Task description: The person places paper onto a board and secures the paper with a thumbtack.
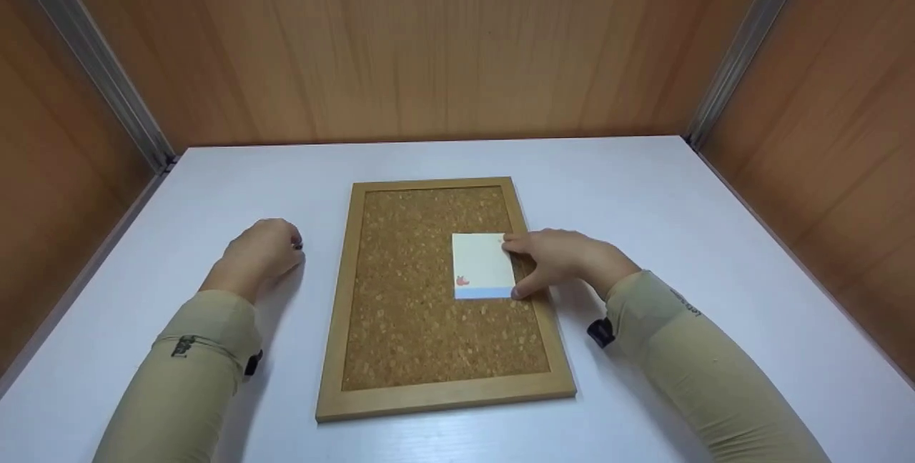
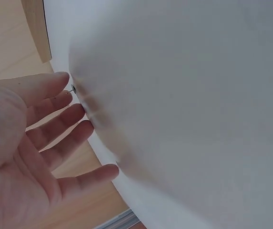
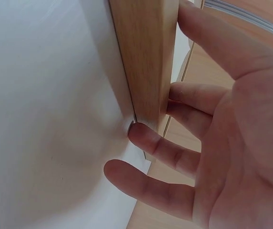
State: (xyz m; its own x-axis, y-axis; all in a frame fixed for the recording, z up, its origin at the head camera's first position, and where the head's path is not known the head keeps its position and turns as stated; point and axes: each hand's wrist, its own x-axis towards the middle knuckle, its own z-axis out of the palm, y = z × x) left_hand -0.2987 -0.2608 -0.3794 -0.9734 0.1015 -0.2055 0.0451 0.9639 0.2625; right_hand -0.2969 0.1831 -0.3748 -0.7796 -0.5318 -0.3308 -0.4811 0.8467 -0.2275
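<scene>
A cream sticky note [image 1: 482,263] with a blue lower band and a small reddish picture lies on the right half of a wood-framed corkboard [image 1: 400,341]. My right hand [image 1: 561,259] reaches over the frame, thumb and forefinger touching the note's right corners. In the right wrist view, other fingers of the right hand [image 3: 236,143] rest beside the wooden frame [image 3: 143,52], near the table. Left of the board, my left hand [image 1: 261,252] pinches a small dark thumbtack [image 2: 73,88] between thumb and forefinger at the table surface; its thin point shows.
The board lies flat on a white table [image 1: 643,191]. Wood-grain panels [image 1: 429,41] rise at the back and both sides, with metal posts [image 1: 743,41] in the corners. Sleeves cover both forearms.
</scene>
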